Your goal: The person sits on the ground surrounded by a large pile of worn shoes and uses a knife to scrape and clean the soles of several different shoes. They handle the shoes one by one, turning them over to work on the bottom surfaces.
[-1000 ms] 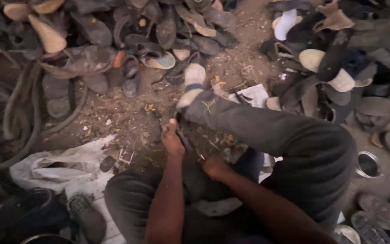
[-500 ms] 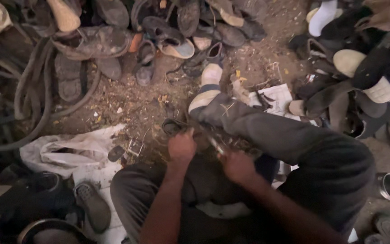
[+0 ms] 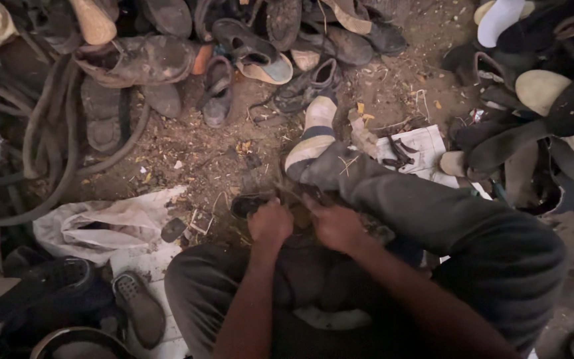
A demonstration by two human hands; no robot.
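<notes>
A dirt floor (image 3: pixel 187 153) strewn with scraps fills the middle of the view, ringed by heaps of worn shoes (image 3: pixel 247 40) along the top and a second pile of soles and sandals (image 3: pixel 546 100) at the right. Thick dark hoses (image 3: pixel 48 139) coil down the left side. The person sits on the ground, the right leg in grey trousers (image 3: pixel 433 206) stretched forward and ending in a striped sock (image 3: pixel 310 143). A crumpled pale bag (image 3: pixel 101 226) lies on the floor to the left of the knees, and a sheet of paper (image 3: pixel 426 146) with small dark bits on it lies just beyond the right leg. Both hands meet in front of the lap: the left hand (image 3: pixel 270 223) is curled into a fist, its grip closed around a dark shoe (image 3: pixel 250 203) (only its toe end shows past the knuckles). The right hand (image 3: pixel 333 226) sits just beside it, fingers bent tight, though what its grip holds I cannot tell.
</notes>
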